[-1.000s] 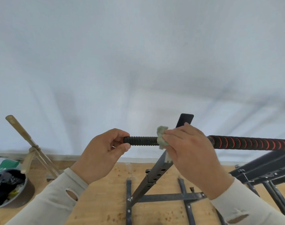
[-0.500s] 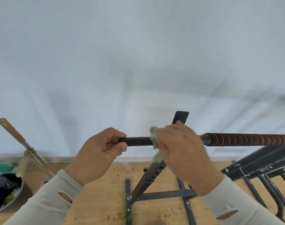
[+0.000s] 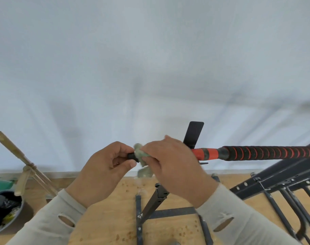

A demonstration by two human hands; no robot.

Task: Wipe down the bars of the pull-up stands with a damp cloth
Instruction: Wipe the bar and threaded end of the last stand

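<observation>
A horizontal pull-up bar (image 3: 267,153) with a black and red spiral grip runs from the right edge toward the middle, with a bare red section beside my right hand. My left hand (image 3: 104,171) grips the bar's black left end. My right hand (image 3: 172,165) holds a pale green cloth (image 3: 141,155) wrapped around the bar just right of the left hand; a loose end of the cloth hangs below. The stand's black upright post (image 3: 154,202) slants down under my hands to its floor frame.
A second black metal stand frame (image 3: 274,181) lies at the right. A wooden-handled tool (image 3: 18,157) leans at the left above a grey bucket (image 3: 18,216) with dark contents. The floor is plywood (image 3: 108,221), and a white wall stands behind.
My right hand slid the cloth left along the bar until it nearly touches my left hand, uncovering a bare red section of bar. The left hand stayed on the bar's end.
</observation>
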